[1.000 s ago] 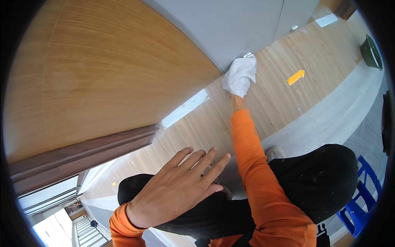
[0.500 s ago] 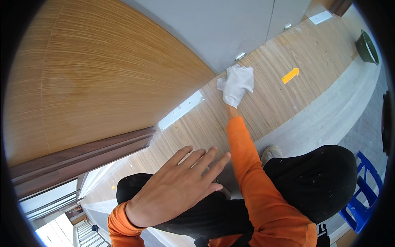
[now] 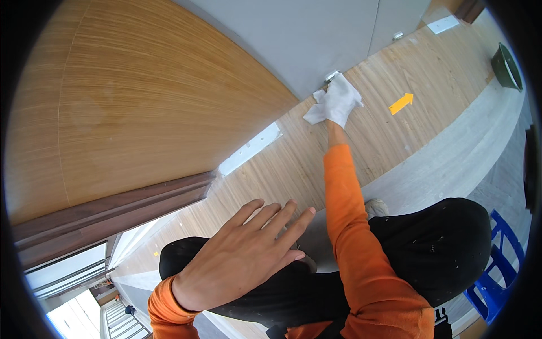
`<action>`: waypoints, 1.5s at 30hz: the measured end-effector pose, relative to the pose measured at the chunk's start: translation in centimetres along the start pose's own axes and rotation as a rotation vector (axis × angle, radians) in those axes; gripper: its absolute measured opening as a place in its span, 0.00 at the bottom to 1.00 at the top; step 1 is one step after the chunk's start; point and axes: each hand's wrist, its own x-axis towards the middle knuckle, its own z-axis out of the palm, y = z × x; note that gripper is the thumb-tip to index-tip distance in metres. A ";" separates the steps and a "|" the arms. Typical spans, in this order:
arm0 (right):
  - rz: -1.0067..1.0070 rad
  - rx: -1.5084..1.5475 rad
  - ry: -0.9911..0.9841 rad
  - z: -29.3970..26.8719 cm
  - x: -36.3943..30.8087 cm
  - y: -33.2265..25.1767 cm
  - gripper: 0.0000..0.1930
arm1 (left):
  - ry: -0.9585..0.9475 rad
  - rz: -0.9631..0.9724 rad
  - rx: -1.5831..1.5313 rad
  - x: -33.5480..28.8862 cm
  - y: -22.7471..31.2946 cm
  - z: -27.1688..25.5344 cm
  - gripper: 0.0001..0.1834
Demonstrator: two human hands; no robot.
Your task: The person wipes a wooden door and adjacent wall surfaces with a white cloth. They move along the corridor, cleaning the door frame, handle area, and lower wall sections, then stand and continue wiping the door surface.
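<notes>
White cloth (image 3: 341,93) covers my right hand (image 3: 340,113), with a loose flap of it sticking out to the left. That hand presses at the edge of the wood-look floor, beside a small metal fitting (image 3: 332,75) at the foot of the grey panel. Its fingers are hidden under the white fabric, and I cannot tell whether a glove is also worn. Nearer to me, my left hand (image 3: 240,254) hovers over my black-trousered leg, bare, fingers spread, holding nothing.
A wood-grain panel (image 3: 164,96) and a grey panel (image 3: 305,39) border the strip of floor. An orange arrow sticker (image 3: 401,104) lies right of my right hand. Farther off stands a green bucket (image 3: 506,66); a blue plastic stool (image 3: 499,265) is at the right.
My right hand has slid the white cloth a little right and farther away, up to the metal fitting. My left hand has stayed in place.
</notes>
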 end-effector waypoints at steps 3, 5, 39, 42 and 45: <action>-0.070 -0.142 -0.061 0.2 -0.6 0.0 0.03 | 0.005 0.003 0.011 0.0 0.0 0.3 0.35; -0.107 -0.115 0.019 1.7 -1.9 1.0 0.04 | 0.000 0.004 0.001 0.1 0.0 0.4 0.35; -0.178 -0.667 -0.301 0.9 2.6 1.5 0.13 | 0.029 -0.008 0.000 -0.2 -1.6 0.6 0.35; -0.257 -0.735 -0.252 0.5 3.5 2.7 0.12 | 0.029 -0.002 0.007 -0.5 -1.4 0.6 0.35; -0.203 -0.723 -0.205 1.5 4.3 4.0 0.12 | 0.034 -0.004 0.018 -0.7 -1.1 0.8 0.36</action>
